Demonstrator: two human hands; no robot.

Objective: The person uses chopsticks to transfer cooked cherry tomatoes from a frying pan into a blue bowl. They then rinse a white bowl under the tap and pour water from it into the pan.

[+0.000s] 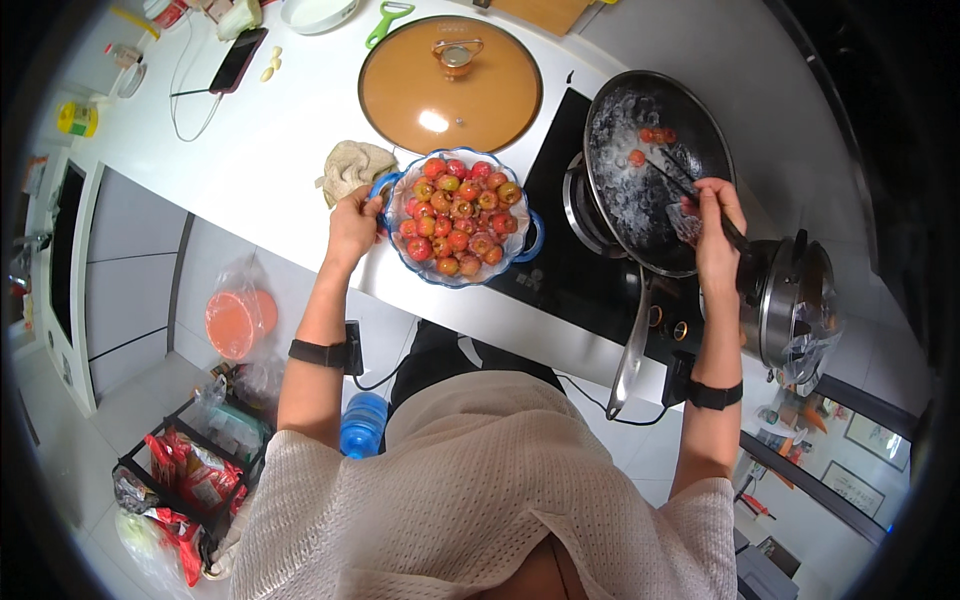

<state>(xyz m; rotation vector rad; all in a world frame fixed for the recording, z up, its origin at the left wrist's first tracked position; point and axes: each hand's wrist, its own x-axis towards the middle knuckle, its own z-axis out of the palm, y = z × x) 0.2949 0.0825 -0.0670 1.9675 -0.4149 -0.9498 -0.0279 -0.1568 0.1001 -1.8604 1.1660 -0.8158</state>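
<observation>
My left hand (354,229) grips the blue side handle of a fluted bowl (534,236). The bowl is heaped with small round red fruits (459,214), apparently hawthorns, and sits at the counter's front edge beside the cooktop. In my right hand (718,232) is a pair of black chopsticks (679,176), their tips down in a dark wok (709,127). White, crusty, sugar-like residue (619,176) coats much of the wok's inside. A few red fruits (658,136) lie in it near the chopstick tips. The wok tilts on the burner, its metal handle (632,349) pointing towards me.
An amber glass lid (450,97) lies behind the bowl, with a crumpled cloth (356,169) to its left. A steel pot (799,300) stands right of the black cooktop (555,172). Farther left are a phone (238,60) on a cable and a green peeler (386,22).
</observation>
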